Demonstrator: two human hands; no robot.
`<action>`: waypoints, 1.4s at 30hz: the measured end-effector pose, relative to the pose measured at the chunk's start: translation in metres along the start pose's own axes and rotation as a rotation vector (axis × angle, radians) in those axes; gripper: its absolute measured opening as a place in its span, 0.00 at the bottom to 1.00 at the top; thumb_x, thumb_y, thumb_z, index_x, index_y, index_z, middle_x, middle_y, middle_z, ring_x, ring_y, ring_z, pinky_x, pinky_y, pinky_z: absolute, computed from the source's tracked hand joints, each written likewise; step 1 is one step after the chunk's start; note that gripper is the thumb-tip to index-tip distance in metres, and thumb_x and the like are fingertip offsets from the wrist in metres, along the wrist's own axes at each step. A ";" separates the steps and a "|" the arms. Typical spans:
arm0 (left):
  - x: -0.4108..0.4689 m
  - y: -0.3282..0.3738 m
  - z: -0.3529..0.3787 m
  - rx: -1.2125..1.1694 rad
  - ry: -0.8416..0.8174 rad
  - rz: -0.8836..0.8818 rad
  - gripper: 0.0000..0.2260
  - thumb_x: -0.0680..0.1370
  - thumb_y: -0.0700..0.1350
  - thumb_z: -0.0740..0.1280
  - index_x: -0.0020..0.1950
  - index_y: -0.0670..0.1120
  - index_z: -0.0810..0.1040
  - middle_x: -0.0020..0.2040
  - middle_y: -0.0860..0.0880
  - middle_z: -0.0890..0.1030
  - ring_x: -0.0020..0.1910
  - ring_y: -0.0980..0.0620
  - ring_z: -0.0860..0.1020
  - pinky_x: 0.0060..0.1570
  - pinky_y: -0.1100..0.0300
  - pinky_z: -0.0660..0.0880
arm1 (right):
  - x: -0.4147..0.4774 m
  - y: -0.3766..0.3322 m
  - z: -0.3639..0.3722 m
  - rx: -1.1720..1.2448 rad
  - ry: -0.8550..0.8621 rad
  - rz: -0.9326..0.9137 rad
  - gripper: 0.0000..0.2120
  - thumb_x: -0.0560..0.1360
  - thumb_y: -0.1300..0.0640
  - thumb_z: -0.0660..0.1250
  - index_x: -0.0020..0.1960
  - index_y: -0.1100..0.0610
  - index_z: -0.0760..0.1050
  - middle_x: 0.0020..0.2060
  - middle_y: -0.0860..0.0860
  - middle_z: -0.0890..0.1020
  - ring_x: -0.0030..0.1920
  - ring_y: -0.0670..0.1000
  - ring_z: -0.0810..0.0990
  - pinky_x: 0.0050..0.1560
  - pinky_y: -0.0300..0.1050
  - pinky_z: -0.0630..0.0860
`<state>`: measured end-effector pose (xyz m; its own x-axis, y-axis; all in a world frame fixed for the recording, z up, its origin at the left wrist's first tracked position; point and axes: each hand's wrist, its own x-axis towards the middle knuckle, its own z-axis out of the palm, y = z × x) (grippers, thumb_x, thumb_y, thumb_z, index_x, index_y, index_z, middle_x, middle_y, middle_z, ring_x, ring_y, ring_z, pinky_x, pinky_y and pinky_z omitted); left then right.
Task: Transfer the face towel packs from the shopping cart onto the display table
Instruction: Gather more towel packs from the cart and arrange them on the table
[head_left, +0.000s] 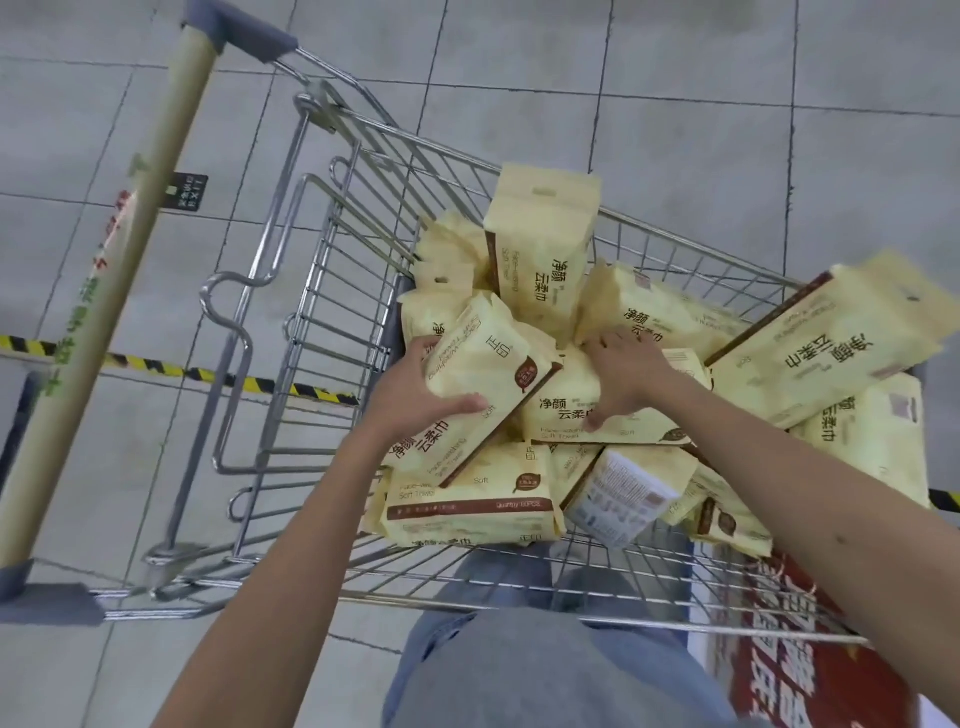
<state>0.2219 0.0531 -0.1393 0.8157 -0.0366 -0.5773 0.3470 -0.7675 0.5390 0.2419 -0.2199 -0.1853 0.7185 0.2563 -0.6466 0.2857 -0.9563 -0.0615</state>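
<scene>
Shows pick-up step inside shopping cart (332, 312): grips tilted face towel pack (483, 374) in left hand (415, 395), spreads right hand (623, 379) over flat pack (566, 405), perhaps clasping it; next calls for lifting both clear

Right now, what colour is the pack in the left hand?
The pack is pale yellow with brown edging; head view.

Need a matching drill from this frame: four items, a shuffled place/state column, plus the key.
Items:
1. left hand
2. right hand
3. upright face towel pack
4. hazard tape

States:
A. yellow-black stripes, on the floor
B. grips the flat centre pack
C. grips the tilted pack
D. stands on end, far side

Pairs: 1-C, 2-B, 3-D, 4-A
</scene>
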 end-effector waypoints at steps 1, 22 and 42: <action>-0.001 0.003 0.000 0.004 0.002 -0.006 0.51 0.52 0.72 0.73 0.70 0.55 0.62 0.56 0.56 0.76 0.50 0.53 0.77 0.44 0.57 0.74 | -0.003 0.001 0.001 0.034 0.009 0.006 0.54 0.56 0.32 0.74 0.72 0.57 0.59 0.68 0.56 0.67 0.69 0.57 0.62 0.68 0.55 0.62; -0.150 0.065 0.057 -1.045 -0.020 -0.080 0.38 0.57 0.52 0.77 0.65 0.45 0.70 0.50 0.42 0.84 0.44 0.43 0.84 0.35 0.50 0.81 | -0.250 0.005 0.062 1.786 0.769 0.384 0.48 0.44 0.44 0.80 0.62 0.55 0.71 0.53 0.52 0.82 0.52 0.55 0.82 0.51 0.58 0.79; -0.187 0.094 0.125 -0.556 -0.497 -0.003 0.36 0.57 0.54 0.75 0.63 0.46 0.72 0.43 0.44 0.86 0.38 0.44 0.85 0.31 0.52 0.79 | -0.359 -0.087 0.179 2.359 1.311 0.874 0.31 0.56 0.57 0.77 0.58 0.57 0.76 0.50 0.54 0.85 0.47 0.55 0.84 0.45 0.54 0.81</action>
<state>0.0445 -0.0925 -0.0576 0.5543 -0.4213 -0.7178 0.6396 -0.3361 0.6913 -0.1545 -0.2534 -0.0845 0.2968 -0.7555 -0.5841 -0.0152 0.6079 -0.7939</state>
